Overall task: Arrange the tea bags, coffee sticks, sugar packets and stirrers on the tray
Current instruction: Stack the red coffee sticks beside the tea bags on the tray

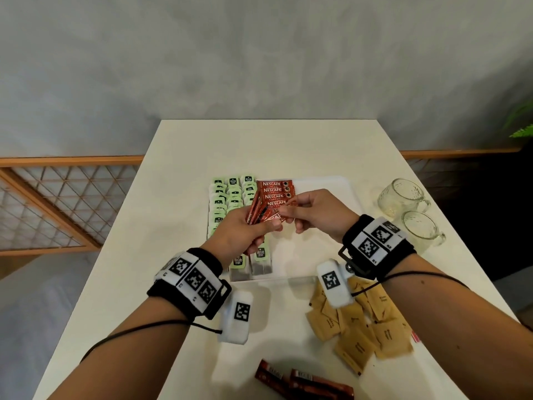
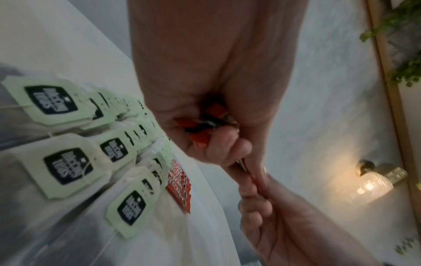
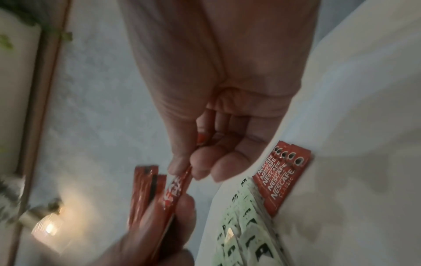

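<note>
My left hand (image 1: 259, 223) grips a small bunch of red coffee sticks (image 1: 255, 210) above the white tray (image 1: 326, 192). My right hand (image 1: 285, 211) pinches the end of one stick (image 3: 175, 189) from that bunch between thumb and forefinger (image 3: 182, 162). Several more coffee sticks (image 1: 272, 190) lie in an overlapping row on the tray's far middle. Green-tagged tea bags (image 1: 230, 197) fill rows along the tray's left side, seen close in the left wrist view as tea bags (image 2: 66, 165). Brown sugar packets (image 1: 360, 321) lie loose on the table in front of the tray, partly under my right wrist. I see no stirrers.
Two glass mugs (image 1: 401, 197) (image 1: 422, 229) stand to the right of the tray. More dark red coffee sticks (image 1: 302, 382) lie at the near edge of the white table (image 1: 187, 284). The tray's right half is bare white.
</note>
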`<state>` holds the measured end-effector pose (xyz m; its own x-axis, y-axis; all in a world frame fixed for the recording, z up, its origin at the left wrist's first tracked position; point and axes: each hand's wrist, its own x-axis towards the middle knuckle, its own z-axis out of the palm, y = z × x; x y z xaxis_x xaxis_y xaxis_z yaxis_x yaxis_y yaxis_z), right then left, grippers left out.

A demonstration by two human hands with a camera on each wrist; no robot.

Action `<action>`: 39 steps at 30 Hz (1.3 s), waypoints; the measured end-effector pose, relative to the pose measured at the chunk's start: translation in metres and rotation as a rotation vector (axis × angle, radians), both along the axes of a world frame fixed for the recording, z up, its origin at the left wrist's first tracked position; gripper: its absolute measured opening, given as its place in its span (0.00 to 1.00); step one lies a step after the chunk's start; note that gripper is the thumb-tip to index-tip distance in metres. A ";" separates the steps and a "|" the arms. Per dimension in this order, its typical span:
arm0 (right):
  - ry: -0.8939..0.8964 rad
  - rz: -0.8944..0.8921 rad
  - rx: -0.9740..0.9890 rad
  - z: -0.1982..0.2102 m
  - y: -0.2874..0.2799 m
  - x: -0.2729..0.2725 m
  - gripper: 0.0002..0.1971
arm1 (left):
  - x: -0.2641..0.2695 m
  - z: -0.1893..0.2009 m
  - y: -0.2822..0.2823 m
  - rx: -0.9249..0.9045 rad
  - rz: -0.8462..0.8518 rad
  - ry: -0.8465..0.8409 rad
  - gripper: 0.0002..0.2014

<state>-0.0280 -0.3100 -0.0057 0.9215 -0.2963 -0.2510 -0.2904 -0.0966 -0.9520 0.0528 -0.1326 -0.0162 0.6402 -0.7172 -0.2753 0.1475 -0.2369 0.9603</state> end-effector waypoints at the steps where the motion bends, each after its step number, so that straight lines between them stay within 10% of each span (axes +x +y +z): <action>1: 0.000 -0.022 0.026 0.000 -0.003 -0.002 0.08 | 0.001 0.001 0.002 -0.024 -0.033 0.021 0.12; 39: 0.361 -0.337 -0.342 -0.066 -0.043 0.036 0.15 | 0.014 0.000 0.006 0.128 0.098 0.232 0.10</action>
